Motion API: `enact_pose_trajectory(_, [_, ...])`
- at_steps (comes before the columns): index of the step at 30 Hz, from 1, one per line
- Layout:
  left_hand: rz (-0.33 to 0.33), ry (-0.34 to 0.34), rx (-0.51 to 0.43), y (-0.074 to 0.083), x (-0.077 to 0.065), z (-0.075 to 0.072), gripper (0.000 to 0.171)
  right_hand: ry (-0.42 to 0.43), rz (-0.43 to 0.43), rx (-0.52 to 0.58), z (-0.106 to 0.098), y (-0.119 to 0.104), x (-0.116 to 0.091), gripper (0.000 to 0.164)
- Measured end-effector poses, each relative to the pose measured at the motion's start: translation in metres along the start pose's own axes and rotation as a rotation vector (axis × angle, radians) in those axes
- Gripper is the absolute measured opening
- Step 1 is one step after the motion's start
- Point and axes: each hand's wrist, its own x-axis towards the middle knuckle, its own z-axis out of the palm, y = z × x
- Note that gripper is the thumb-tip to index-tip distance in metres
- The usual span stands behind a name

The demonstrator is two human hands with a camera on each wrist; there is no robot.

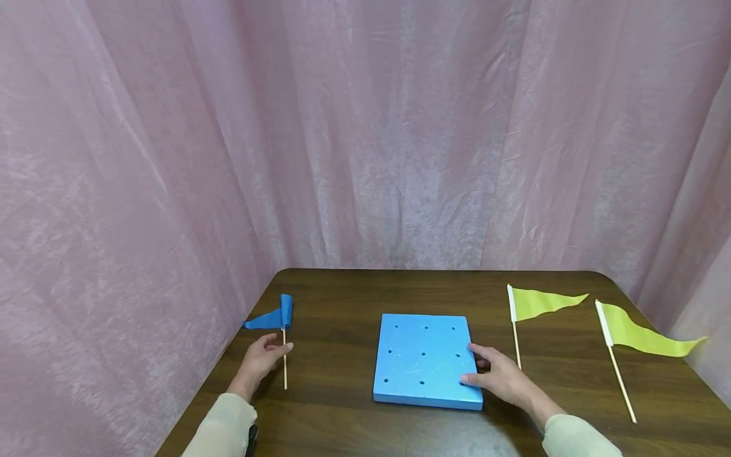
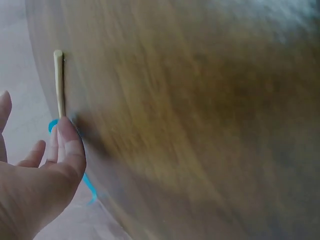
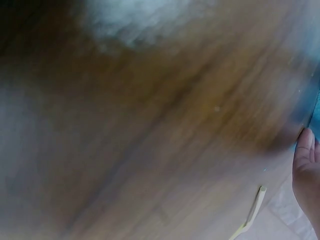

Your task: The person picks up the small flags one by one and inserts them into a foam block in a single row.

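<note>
A blue pennant flag (image 1: 287, 311) on a thin wooden stick (image 1: 285, 371) lies at the table's left side, its cloth partly folded. My left hand (image 1: 259, 363) is at this stick, the thumb across it and the other fingers spread on its left. In the left wrist view, the thumb covers part of the stick (image 2: 58, 80). A square blue board (image 1: 408, 368) with rows of small holes rests flat mid-table. At its right edge is my right hand (image 1: 502, 374), thumb and index fingertips touching the board. The right wrist view catches only a corner of the board (image 3: 315, 120).
Right of the board lie two yellow-green pennant flags, one nearer (image 1: 539, 303) and one farther right (image 1: 639, 333), both on wooden sticks. The brown wooden table (image 1: 337, 425) has a rounded back edge. Pink curtains (image 1: 365, 139) hang behind and at the sides.
</note>
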Motion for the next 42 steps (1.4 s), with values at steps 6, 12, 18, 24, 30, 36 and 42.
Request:
enact_pose_trajectory(6, [-0.025,-0.018,-0.066,-0.0047,0.0,-0.0028,0.07,-0.024,0.006,-0.008,-0.0015,0.0009,0.0001,0.08])
enact_pose_trajectory(12, [-0.023,-0.033,-0.13,-0.0064,0.0024,-0.0003,0.067,-0.035,0.008,-0.018,-0.0042,0.001,0.0,0.08])
enact_pose_trajectory(18, [-0.037,-0.029,-0.139,-0.0073,0.0032,0.002,0.063,-0.05,0.015,-0.004,-0.0053,0.0039,-0.0002,0.081])
enact_pose_trajectory(24, [-0.039,-0.041,-0.085,-0.0077,0.0021,0.0017,0.055,-0.054,0.001,0.016,-0.0054,0.0047,-0.0013,0.081])
enact_pose_trajectory(30, [-0.055,-0.03,-0.077,-0.0101,0.0026,0.002,0.053,-0.057,0.007,0.021,-0.004,0.0063,-0.0007,0.081])
enact_pose_trajectory(36, [-0.061,-0.046,-0.088,-0.0094,0.002,-0.0003,0.052,-0.062,0.008,0.023,-0.0027,0.0072,0.0001,0.081])
enact_pose_trajectory(42, [-0.067,-0.064,-0.088,-0.0082,0.0028,-0.0027,0.05,-0.069,0.022,0.027,-0.0024,0.0069,0.0,0.081])
